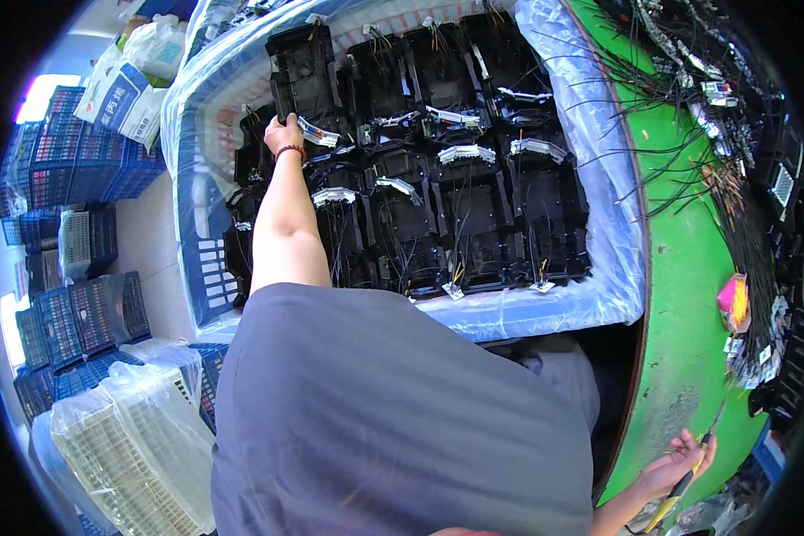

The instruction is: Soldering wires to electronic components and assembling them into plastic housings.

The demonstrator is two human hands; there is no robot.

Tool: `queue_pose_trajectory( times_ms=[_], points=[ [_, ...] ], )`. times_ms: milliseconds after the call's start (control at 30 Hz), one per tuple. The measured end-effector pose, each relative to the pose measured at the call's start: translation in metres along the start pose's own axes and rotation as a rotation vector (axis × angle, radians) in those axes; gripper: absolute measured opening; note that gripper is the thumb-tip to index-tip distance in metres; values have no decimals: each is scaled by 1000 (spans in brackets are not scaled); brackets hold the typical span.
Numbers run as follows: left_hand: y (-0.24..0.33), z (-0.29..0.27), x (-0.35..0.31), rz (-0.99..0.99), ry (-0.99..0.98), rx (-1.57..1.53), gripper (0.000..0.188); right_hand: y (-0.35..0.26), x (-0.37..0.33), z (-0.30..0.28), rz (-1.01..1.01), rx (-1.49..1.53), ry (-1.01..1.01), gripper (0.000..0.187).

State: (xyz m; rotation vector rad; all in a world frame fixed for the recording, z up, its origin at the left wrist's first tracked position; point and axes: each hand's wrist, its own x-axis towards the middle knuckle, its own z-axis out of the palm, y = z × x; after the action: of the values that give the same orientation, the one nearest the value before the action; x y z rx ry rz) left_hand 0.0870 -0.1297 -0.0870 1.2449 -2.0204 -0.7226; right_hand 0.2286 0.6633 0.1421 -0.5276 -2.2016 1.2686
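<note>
My left hand [284, 134] reaches to the far left of a large lined crate and is closed on the near end of a black plastic housing [302, 76]. A white and silver connector strip [318, 133] lies just right of my fingers. Rows of similar black housings [456, 196] with thin wires and pale strips fill the crate. At the lower right, my right hand [674, 466] holds a slim yellow-and-black-handled tool [684, 483] over the green table; its thin metal tip points away from me. The tool's exact kind is unclear.
Clear plastic film covers the blue crate's rim [631, 232]. The green table [674, 357] on the right bears bundled black wires [746, 232] and a pink-and-yellow item [734, 302]. Stacked blue crates [71, 147], a white sack [121, 98] and a film-wrapped pale crate [129, 438] stand left.
</note>
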Motion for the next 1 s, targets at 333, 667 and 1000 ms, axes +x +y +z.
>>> queue_pose_trajectory(
  times_ms=[333,667,1000],
  points=[
    [-46,16,16,74,-11,117,28,-2,-2,16,23,-56,-36,40],
    [-28,15,-12,-30,-175,314,38,-2,-11,20,32,-18,-37,41],
    [-5,13,-25,-151,-339,600,38,21,-22,1,77,47,-16,42]
  ],
)
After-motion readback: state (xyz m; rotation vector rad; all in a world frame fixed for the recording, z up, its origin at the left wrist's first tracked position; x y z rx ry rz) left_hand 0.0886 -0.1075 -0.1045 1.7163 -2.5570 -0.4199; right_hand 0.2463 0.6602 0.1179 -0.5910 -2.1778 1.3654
